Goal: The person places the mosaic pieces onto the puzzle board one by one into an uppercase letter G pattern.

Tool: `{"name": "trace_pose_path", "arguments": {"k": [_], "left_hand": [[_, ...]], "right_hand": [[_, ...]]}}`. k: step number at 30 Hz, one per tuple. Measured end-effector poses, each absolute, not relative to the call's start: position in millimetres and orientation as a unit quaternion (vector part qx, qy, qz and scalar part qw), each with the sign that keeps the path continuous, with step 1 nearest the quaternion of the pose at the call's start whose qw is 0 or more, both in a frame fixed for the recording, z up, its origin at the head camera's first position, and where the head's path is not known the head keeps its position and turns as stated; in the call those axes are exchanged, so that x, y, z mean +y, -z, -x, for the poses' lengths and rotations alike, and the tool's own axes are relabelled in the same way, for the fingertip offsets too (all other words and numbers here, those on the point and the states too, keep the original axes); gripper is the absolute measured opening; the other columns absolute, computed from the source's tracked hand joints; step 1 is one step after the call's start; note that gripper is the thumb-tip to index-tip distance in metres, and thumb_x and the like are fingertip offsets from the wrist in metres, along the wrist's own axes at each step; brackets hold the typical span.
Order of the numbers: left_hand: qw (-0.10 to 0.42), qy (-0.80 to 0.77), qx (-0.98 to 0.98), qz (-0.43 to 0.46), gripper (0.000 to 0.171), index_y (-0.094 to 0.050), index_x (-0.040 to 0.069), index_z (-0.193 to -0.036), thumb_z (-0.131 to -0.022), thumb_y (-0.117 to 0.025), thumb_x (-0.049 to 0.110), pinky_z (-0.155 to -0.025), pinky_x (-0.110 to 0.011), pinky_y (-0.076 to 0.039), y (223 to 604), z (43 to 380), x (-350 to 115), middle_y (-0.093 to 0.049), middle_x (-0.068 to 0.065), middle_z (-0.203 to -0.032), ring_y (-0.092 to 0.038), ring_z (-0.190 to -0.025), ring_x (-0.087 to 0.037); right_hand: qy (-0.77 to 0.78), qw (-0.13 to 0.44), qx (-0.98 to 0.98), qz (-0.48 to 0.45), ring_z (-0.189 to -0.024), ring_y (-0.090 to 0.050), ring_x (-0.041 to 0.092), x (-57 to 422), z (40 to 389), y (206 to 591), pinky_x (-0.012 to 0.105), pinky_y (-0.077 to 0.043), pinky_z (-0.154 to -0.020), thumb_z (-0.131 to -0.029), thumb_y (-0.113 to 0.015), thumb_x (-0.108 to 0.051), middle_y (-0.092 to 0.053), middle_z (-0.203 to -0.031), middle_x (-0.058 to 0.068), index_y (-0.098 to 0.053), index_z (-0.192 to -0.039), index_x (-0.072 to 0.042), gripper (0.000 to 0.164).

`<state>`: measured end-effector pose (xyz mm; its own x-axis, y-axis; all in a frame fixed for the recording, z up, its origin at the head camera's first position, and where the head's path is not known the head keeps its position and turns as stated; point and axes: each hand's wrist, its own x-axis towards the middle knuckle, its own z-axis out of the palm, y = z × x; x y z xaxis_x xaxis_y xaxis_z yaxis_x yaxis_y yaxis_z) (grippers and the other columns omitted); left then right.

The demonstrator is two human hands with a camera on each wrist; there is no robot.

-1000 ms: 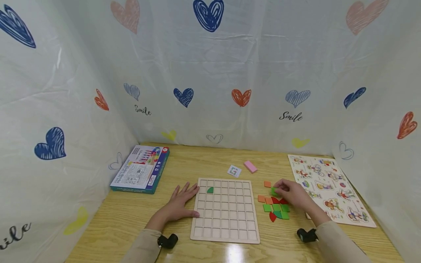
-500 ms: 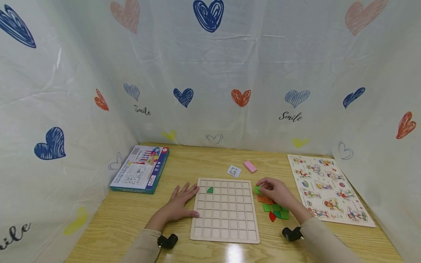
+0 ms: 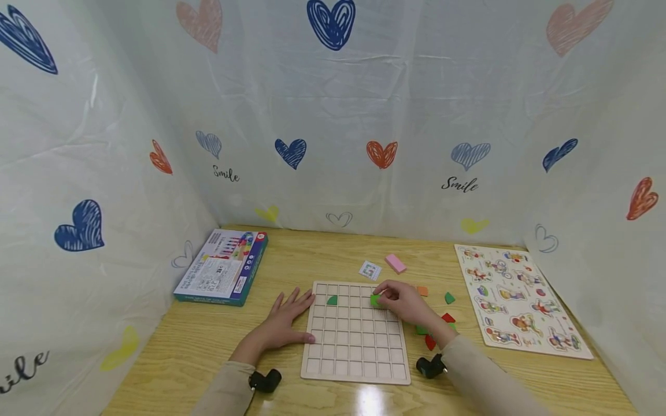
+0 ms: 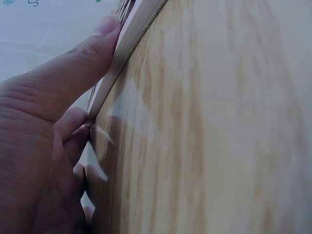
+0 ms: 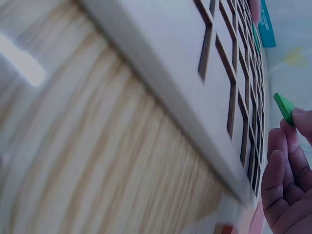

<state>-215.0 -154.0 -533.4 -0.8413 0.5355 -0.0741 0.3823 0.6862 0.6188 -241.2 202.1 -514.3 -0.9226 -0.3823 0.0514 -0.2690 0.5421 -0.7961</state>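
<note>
A wooden grid board [image 3: 359, 341] lies on the table, with a dark green quarter-circle piece [image 3: 332, 300] in one of its upper left cells. Along the board's left edge rests my left hand [image 3: 278, 326], fingers spread and thumb touching the rim; the left wrist view shows the thumb [image 4: 92, 53] against that edge. Over the upper right of the board, my right hand [image 3: 408, 303] pinches a light green square tile [image 3: 375, 300] between thumb and fingertips. In the right wrist view the tile [image 5: 283, 108] appears tilted and above the grid. My right hand and forearm hide part of the loose pieces.
Right of the board lie loose pieces: an orange tile [image 3: 422, 291], a dark green piece [image 3: 450, 298], red pieces [image 3: 430, 342] and green tiles. Behind it are a patterned card [image 3: 370, 270] and a pink block [image 3: 395, 263]. A box [image 3: 224, 268] lies left, a picture puzzle board [image 3: 520, 300] right.
My right hand has moved left from above the loose pieces to over the board, carrying the light green tile. My left hand has stayed at the board's left edge.
</note>
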Motion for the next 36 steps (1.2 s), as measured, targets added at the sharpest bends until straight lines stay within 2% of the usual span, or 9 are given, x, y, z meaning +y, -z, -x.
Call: {"name": "trace_pose_path", "arguments": {"k": [15,27,36], "left_hand": [[0.128,-0.309,0.909,-0.25,0.099,-0.031,0.01,-0.161,-0.084,-0.078,0.053,-0.122,-0.058,0.01,532,215,-153,-0.022,-0.005,-0.168,-0.002,-0.156,-0.035],[0.127,-0.309,0.909,-0.247,0.098,-0.032,0.01,-0.161,-0.085,-0.078,0.051,-0.121,-0.06,0.011,532,214,-154,-0.023,-0.006,-0.168,-0.002,-0.156,-0.037],[0.122,-0.301,0.912,-0.251,0.099,-0.032,0.01,-0.16,-0.085,-0.077,0.054,-0.121,-0.06,0.009,533,216,-154,-0.023,-0.006,-0.168,-0.003,-0.156,-0.036]], "right_hand": [[0.451,0.077,0.869,0.188,-0.071,-0.058,0.01,147,248,519,0.026,-0.05,-0.065,-0.097,-0.069,-0.014,-0.066,-0.084,-0.005,-0.072,-0.106,-0.015,0.01],[0.426,0.074,0.882,0.189,-0.072,-0.059,0.009,128,253,519,0.028,-0.05,-0.066,-0.099,-0.067,-0.014,-0.066,-0.085,-0.007,-0.072,-0.107,-0.017,0.01],[0.401,0.076,0.891,0.2,-0.072,-0.054,0.011,123,253,516,0.029,-0.048,-0.066,-0.093,-0.073,-0.01,-0.06,-0.083,-0.006,-0.07,-0.106,-0.014,0.014]]}}
